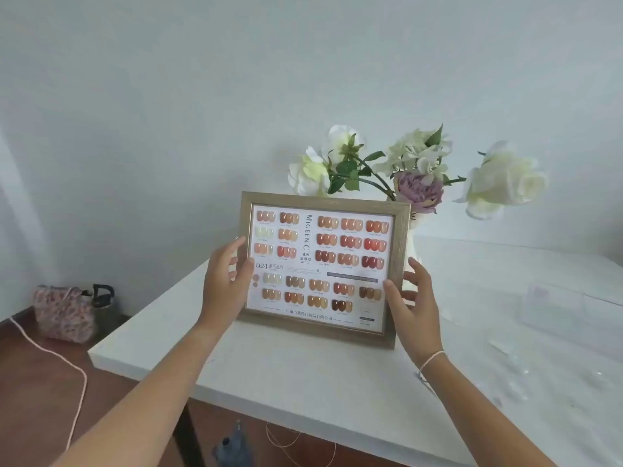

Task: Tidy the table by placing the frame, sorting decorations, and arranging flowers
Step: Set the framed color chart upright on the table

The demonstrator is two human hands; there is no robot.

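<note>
A gold-brown wooden picture frame (323,264) holding a printed chart of nail-colour swatches stands upright near the left corner of the white stone-look surface (303,382), its bottom edge resting on the surface. The left hand (224,284) grips the frame's left edge, thumb lying across the front of the chart and fingers (232,247) curled round the side. The right hand (413,298) is at the lower right edge with its fingers spread and fairly straight; the thumb touches the front of the frame, the other fingers reach behind it, so it steadies rather than clenches. A thin pale string bracelet (431,358) circles the right wrist.

Directly behind the frame stands a white vase (413,241), mostly hidden by it. In the vase are artificial flowers (418,163): cream-white roses leaning left and far right, a cluster of small pale green-white blossoms at top, and one dusty mauve bloom hanging at the vase's mouth, with dark green leaves and stems.

Toward the right of the surface lies a clear, low plastic box (569,308); what it contains cannot be made out. Small transparent bits (515,362) are scattered near it.

On the brown floor to the left sit a pink floral fabric bag (64,315), a dark kettle (102,298) just behind it, and a pale pink cord (67,358).
</note>
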